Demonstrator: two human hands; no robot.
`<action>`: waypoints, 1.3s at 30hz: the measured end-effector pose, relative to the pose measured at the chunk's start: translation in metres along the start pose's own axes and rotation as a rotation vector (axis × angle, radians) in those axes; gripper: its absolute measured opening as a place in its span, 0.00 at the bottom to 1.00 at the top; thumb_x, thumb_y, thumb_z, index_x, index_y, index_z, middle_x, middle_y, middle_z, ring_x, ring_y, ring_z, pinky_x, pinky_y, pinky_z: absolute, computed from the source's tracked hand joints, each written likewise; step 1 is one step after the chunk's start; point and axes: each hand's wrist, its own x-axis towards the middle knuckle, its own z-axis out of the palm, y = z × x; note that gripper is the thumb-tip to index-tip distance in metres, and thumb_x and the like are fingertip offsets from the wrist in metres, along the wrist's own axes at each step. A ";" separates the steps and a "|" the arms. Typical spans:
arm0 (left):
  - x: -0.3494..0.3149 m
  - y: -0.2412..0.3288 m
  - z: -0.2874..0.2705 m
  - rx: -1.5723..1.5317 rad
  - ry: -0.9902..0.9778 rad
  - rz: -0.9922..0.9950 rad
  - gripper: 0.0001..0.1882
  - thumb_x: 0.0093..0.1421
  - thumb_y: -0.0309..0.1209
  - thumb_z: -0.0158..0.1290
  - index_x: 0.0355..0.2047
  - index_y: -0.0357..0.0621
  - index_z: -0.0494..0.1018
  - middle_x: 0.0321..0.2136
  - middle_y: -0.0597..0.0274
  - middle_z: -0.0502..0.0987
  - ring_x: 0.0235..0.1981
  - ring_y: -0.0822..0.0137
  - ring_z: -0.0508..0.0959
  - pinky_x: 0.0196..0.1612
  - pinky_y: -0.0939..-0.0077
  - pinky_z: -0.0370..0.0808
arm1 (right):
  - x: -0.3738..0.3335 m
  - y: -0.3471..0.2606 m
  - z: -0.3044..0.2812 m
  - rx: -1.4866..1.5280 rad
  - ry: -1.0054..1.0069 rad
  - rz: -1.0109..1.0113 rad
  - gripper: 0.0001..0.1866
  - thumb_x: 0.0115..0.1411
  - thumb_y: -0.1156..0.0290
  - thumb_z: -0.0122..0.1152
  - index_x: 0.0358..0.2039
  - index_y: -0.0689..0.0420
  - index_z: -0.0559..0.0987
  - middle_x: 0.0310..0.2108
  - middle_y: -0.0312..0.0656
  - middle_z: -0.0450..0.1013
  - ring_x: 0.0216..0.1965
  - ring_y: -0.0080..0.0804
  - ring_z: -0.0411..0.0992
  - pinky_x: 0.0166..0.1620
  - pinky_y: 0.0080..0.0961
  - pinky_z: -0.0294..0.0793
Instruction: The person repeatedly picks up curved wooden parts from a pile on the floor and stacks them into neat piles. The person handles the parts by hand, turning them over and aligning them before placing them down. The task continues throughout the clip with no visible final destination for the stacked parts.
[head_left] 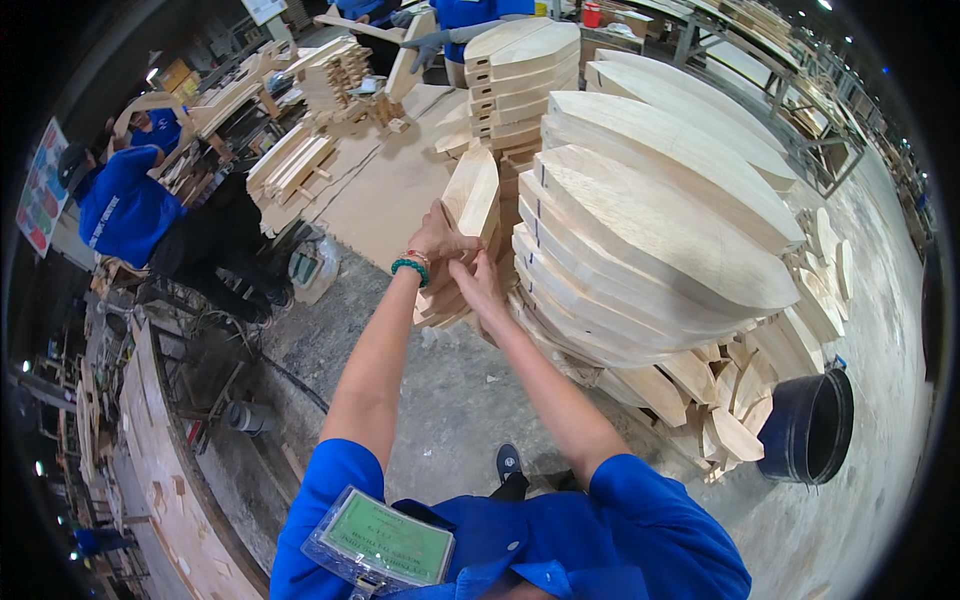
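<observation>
A pale curved wooden piece (pixel 473 195) stands on edge in front of me, above a low stack of similar pieces (pixel 440 305). My left hand (pixel 438 238), with a green bead bracelet on the wrist, grips its left side. My right hand (pixel 477 280) presses against its lower edge from below, fingers closed on the wood. To the right leans a large stack of long pointed wooden panels (pixel 650 240).
A tall pile of curved blocks (pixel 515 85) rises behind. A black bucket (pixel 810 425) sits on the concrete floor at lower right beside offcuts (pixel 725 400). Persons in blue work at the left (pixel 125 205) and top (pixel 455 30). A workbench (pixel 170 500) runs along the lower left.
</observation>
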 end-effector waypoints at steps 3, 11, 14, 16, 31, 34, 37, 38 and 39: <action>0.004 0.020 0.024 0.042 -0.108 -0.094 0.64 0.29 0.53 0.67 0.62 0.32 0.50 0.54 0.38 0.68 0.54 0.45 0.72 0.55 0.60 0.70 | -0.011 0.048 -0.006 0.101 0.078 0.021 0.49 0.58 0.48 0.58 0.67 0.64 0.47 0.65 0.57 0.53 0.66 0.46 0.52 0.64 0.35 0.55; -0.011 -0.028 0.022 -0.203 -0.014 0.112 0.58 0.39 0.56 0.65 0.61 0.31 0.53 0.57 0.40 0.67 0.56 0.48 0.70 0.57 0.60 0.68 | -0.023 0.052 -0.001 0.464 -0.010 0.135 0.49 0.60 0.47 0.56 0.68 0.64 0.43 0.67 0.56 0.47 0.68 0.45 0.48 0.66 0.33 0.51; 0.009 -0.027 0.028 -0.690 -0.218 0.077 0.46 0.55 0.57 0.53 0.62 0.34 0.54 0.60 0.46 0.65 0.57 0.51 0.69 0.58 0.59 0.68 | -0.013 0.067 -0.020 0.442 0.053 0.154 0.57 0.57 0.35 0.52 0.68 0.63 0.37 0.70 0.55 0.38 0.70 0.45 0.39 0.68 0.35 0.45; 0.017 -0.074 0.003 -0.690 -0.149 -0.181 0.39 0.65 0.56 0.42 0.64 0.37 0.54 0.62 0.51 0.63 0.59 0.54 0.68 0.60 0.60 0.66 | -0.010 0.051 -0.003 0.539 0.039 0.193 0.62 0.53 0.27 0.48 0.69 0.60 0.33 0.71 0.53 0.31 0.71 0.44 0.32 0.69 0.39 0.41; 0.065 -0.149 0.087 -0.922 -0.676 -0.517 0.34 0.67 0.54 0.35 0.65 0.44 0.55 0.64 0.56 0.60 0.64 0.57 0.61 0.65 0.60 0.57 | 0.036 0.102 0.032 0.628 0.155 0.443 0.68 0.45 0.16 0.36 0.68 0.56 0.26 0.70 0.53 0.18 0.70 0.46 0.14 0.68 0.52 0.25; 0.067 -0.166 0.072 -0.881 -0.646 -0.514 0.34 0.67 0.53 0.36 0.65 0.44 0.56 0.64 0.56 0.60 0.63 0.57 0.61 0.65 0.60 0.57 | 0.034 0.088 0.049 0.784 0.168 0.398 0.68 0.46 0.16 0.35 0.67 0.58 0.26 0.69 0.56 0.16 0.70 0.49 0.15 0.68 0.51 0.25; 0.071 -0.168 0.071 -0.864 -0.637 -0.484 0.33 0.67 0.53 0.36 0.64 0.44 0.57 0.64 0.56 0.60 0.63 0.57 0.62 0.65 0.60 0.58 | 0.043 0.082 0.051 0.728 0.244 0.376 0.67 0.48 0.18 0.36 0.67 0.61 0.28 0.68 0.58 0.16 0.69 0.52 0.15 0.68 0.49 0.25; 0.067 -0.168 0.068 -0.869 -0.630 -0.474 0.33 0.67 0.53 0.36 0.64 0.44 0.57 0.64 0.56 0.60 0.63 0.57 0.62 0.65 0.60 0.58 | 0.050 0.077 0.057 0.658 0.322 0.427 0.65 0.51 0.22 0.38 0.67 0.62 0.27 0.68 0.62 0.18 0.69 0.55 0.16 0.68 0.49 0.26; 0.068 -0.161 0.081 -0.879 -0.654 -0.457 0.33 0.67 0.53 0.36 0.64 0.44 0.57 0.64 0.56 0.61 0.63 0.57 0.62 0.65 0.60 0.58 | 0.059 0.081 0.054 0.527 0.411 0.480 0.62 0.53 0.25 0.41 0.68 0.61 0.29 0.67 0.65 0.19 0.69 0.58 0.17 0.68 0.51 0.26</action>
